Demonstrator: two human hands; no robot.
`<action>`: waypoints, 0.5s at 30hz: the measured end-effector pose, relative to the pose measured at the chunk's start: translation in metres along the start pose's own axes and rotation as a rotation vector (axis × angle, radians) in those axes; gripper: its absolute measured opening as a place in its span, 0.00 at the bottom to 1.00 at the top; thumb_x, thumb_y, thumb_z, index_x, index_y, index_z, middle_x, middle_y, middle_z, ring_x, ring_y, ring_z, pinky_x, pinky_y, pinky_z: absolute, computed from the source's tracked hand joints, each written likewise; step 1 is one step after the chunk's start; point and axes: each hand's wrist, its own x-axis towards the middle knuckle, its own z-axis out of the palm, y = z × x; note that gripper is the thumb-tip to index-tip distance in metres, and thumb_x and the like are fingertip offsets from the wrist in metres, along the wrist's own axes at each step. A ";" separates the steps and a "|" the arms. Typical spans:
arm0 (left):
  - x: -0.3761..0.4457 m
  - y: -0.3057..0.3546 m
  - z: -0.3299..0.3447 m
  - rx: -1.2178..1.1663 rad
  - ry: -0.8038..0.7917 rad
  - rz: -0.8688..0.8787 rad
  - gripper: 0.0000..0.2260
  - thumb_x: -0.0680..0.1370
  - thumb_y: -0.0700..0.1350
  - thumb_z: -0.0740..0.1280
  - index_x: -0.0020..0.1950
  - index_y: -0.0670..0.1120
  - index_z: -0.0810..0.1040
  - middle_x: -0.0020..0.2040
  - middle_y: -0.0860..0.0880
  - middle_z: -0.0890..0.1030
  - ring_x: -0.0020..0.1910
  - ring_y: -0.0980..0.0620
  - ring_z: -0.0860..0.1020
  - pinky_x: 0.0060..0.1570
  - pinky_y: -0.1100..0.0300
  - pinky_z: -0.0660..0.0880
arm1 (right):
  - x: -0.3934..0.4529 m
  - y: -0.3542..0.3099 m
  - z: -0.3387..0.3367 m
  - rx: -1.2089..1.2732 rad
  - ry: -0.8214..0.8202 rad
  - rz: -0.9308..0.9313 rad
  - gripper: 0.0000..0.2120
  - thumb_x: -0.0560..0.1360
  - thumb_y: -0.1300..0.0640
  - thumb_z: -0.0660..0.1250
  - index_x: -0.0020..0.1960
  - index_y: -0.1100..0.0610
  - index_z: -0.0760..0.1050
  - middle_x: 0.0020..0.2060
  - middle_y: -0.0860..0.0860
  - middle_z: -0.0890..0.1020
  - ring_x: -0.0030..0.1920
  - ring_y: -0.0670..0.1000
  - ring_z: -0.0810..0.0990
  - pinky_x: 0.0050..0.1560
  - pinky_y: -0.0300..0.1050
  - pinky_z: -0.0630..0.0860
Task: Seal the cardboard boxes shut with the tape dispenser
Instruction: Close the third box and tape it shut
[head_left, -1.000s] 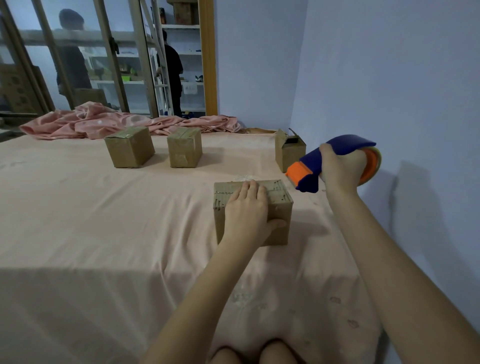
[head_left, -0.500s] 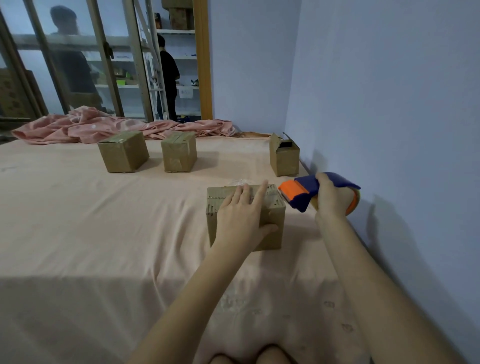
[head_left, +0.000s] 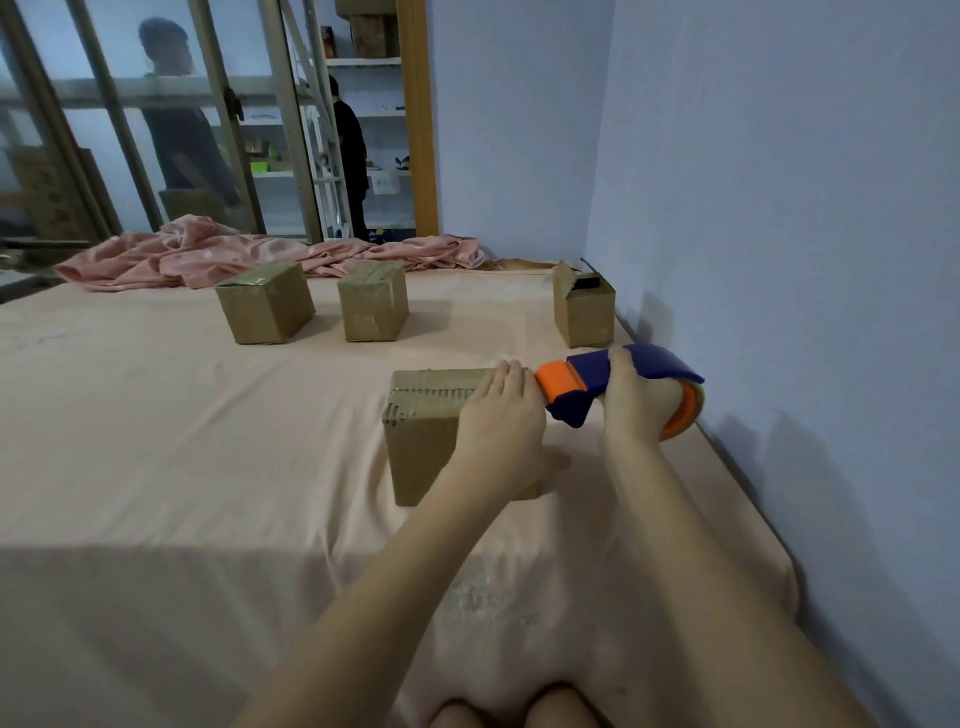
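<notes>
A small cardboard box (head_left: 423, 441) stands in front of me on the pink sheet. My left hand (head_left: 501, 423) lies flat over the box's right half, fingers straight, thumb down its front face. My right hand (head_left: 636, 402) grips the blue and orange tape dispenser (head_left: 582, 387), whose orange nose sits at the box's top right edge beside my left fingertips. Two closed boxes (head_left: 265, 309) (head_left: 373, 307) stand farther back. A third box (head_left: 584, 312) with raised flaps stands near the wall.
The bed's pink sheet (head_left: 182, 441) spreads to the left. A crumpled pink blanket (head_left: 249, 254) lies along the far edge. The blue wall (head_left: 779, 260) runs close on the right. Two people stand behind the glass partition (head_left: 171, 130). My knees show at the bottom.
My right hand has brought the dispenser down from the air to the box's top right edge. My left hand has slid to the right across the box top.
</notes>
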 end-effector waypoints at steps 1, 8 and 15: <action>-0.001 0.001 0.007 0.013 0.015 0.002 0.38 0.77 0.56 0.65 0.76 0.39 0.49 0.77 0.40 0.51 0.77 0.45 0.50 0.73 0.53 0.49 | -0.001 0.000 0.000 -0.011 -0.002 -0.006 0.14 0.71 0.57 0.71 0.39 0.48 0.65 0.34 0.42 0.75 0.33 0.45 0.77 0.29 0.34 0.70; -0.002 -0.001 0.017 0.031 0.062 0.012 0.38 0.78 0.58 0.61 0.77 0.39 0.47 0.78 0.41 0.51 0.77 0.46 0.49 0.73 0.55 0.47 | 0.009 -0.029 0.005 -0.164 -0.061 -0.097 0.07 0.72 0.57 0.69 0.41 0.53 0.70 0.34 0.45 0.77 0.34 0.45 0.77 0.30 0.37 0.69; -0.004 -0.001 0.015 0.028 0.066 0.004 0.38 0.78 0.57 0.62 0.77 0.38 0.47 0.78 0.41 0.51 0.77 0.46 0.49 0.73 0.55 0.48 | 0.009 -0.045 0.008 -0.163 -0.081 -0.090 0.06 0.70 0.58 0.68 0.40 0.52 0.70 0.34 0.47 0.78 0.36 0.49 0.79 0.33 0.40 0.73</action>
